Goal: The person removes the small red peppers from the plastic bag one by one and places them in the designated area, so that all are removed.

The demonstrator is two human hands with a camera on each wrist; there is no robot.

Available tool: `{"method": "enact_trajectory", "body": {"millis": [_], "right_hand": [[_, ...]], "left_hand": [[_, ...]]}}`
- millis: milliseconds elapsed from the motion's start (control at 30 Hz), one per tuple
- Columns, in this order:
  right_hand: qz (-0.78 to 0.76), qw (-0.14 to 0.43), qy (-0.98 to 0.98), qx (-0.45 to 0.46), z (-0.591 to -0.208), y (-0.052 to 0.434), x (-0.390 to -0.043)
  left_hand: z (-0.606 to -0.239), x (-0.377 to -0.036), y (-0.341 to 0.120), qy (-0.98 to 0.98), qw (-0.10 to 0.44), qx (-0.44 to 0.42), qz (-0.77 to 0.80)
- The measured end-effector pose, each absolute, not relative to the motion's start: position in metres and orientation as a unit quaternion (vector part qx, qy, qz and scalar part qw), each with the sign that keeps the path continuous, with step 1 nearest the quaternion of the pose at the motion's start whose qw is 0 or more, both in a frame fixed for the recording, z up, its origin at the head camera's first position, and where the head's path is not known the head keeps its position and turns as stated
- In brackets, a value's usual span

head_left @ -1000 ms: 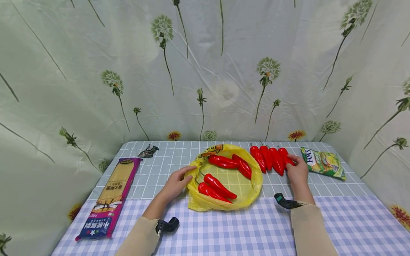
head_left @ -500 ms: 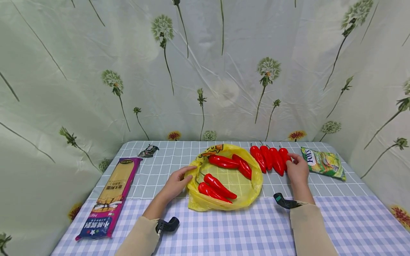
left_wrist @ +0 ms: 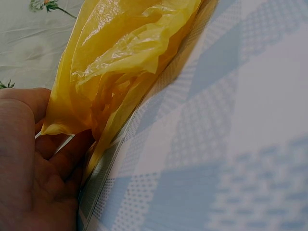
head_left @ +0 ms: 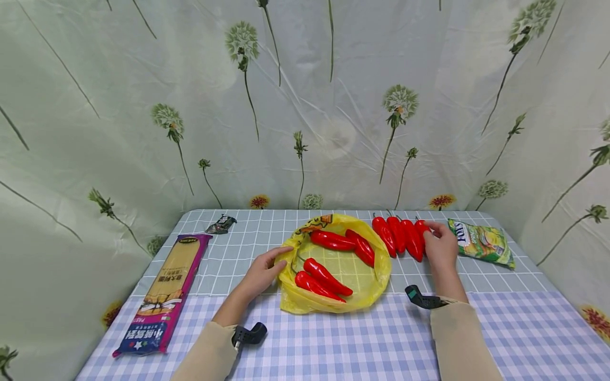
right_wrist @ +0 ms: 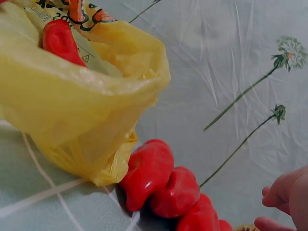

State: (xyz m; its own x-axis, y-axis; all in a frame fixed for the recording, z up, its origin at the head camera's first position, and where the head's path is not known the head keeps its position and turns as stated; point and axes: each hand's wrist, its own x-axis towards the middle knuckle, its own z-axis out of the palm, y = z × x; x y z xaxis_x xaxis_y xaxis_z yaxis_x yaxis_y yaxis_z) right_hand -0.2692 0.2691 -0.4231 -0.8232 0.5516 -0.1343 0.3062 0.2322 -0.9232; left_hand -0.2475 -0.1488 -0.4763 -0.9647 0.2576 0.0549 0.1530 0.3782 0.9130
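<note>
So on my feed the left hand [head_left: 262,271] has thumb and fingers around the left rim of the yellow bag [head_left: 296,303], I'm guessing to steady it with its mouth spread wide. The right hand [head_left: 440,250] is at the rightmost pepper [head_left: 420,225], fingers bent toward it; honestly can't tell if they've got a grip, the wrist cam mostly misses that spot. Counting up: four red peppers [head_left: 332,241] lie inside the bag, two at the back, two up front, and four loose peppers [head_left: 412,241] sit side by side just right of it, probably for easy reach. Plus one pasta packet [head_left: 164,296] far left, one black wrapper [head_left: 221,225] beside its top, one green packet [head_left: 482,244] far right.
</note>
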Motion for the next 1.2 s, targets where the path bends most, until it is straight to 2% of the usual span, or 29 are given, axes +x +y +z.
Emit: {"method": "enact_trajectory", "body": {"millis": [667,1200], "right_hand": [[0.528,0.073,-0.822,-0.198,-0.404,0.249,-0.266],[0.479,0.064,-0.871,-0.087,-0.388,0.228,-0.258]], "left_hand": [[-0.477,-0.248,-0.149,0.826,0.051,0.122,0.549],[-0.478,-0.249,-0.15,0.829,0.054,0.128,0.542]]}}
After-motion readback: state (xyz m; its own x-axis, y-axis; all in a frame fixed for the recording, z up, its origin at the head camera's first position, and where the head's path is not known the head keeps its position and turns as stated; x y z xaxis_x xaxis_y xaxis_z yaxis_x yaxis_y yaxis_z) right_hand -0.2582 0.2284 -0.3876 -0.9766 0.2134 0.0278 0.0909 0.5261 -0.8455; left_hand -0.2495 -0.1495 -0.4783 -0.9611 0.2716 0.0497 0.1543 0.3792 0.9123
